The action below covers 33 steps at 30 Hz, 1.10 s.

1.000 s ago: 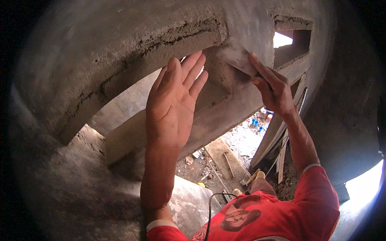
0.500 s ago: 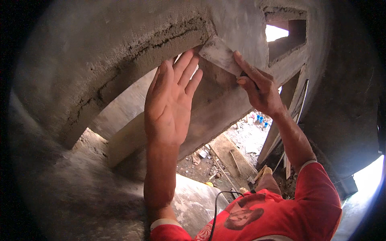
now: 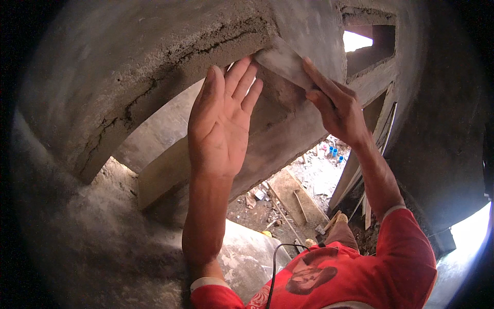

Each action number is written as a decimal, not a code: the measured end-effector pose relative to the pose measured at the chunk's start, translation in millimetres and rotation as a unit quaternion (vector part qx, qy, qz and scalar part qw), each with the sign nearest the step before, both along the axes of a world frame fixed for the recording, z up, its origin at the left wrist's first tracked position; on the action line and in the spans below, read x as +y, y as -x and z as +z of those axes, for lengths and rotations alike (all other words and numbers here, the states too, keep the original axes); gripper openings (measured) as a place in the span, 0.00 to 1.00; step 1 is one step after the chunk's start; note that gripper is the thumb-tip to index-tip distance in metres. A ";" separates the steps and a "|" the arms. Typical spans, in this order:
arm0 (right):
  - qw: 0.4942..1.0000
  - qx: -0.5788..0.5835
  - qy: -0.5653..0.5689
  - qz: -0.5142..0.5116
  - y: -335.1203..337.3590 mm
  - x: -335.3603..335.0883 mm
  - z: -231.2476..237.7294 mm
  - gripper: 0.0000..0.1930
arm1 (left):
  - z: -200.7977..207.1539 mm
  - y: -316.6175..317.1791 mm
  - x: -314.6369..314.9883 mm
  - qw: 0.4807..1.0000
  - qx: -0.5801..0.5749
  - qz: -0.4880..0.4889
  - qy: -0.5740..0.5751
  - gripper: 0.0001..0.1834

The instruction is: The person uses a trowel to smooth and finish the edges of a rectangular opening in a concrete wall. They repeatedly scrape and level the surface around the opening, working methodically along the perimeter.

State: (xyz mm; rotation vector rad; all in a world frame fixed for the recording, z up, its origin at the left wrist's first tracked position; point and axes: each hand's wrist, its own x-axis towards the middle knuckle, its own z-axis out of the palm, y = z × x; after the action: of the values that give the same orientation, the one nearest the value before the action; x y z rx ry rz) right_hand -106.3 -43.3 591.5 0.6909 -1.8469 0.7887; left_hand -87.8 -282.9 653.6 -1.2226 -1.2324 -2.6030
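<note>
My right hand grips a flat, pale scraper-like blade, probably a putty knife; its handle is hidden in my fingers. The blade's far end lies against the corner of the rough cement edge around a wall opening. My left hand is raised with the palm facing me and the fingers stretched out, holding nothing. Its fingertips reach the underside of that edge, just left of the blade. A dark, uneven crack runs along the rough cement band.
A smaller rectangular opening pierces the wall at upper right. Below, the ground holds rubble, a wooden board and several blue cylindrical pieces. Wooden planks lean at right. A black cable hangs across my red shirt.
The view has shifted slightly. The blade has turned a little at the corner, its far end slightly higher. My left hand stays outstretched by the edge.
</note>
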 end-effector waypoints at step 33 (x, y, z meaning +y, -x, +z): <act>0.999 -0.010 0.041 -0.028 -6.2 -16.2 48.2 0.26 | 1.7 -1.9 -9.0 0.999 -0.035 -0.008 -0.003 0.32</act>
State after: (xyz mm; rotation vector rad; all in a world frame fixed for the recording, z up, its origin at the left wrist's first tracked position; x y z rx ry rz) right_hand -100.1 -59.5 639.7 0.5781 -1.8340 0.8323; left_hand -85.9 -291.9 655.2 -1.1533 -1.2293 -2.6811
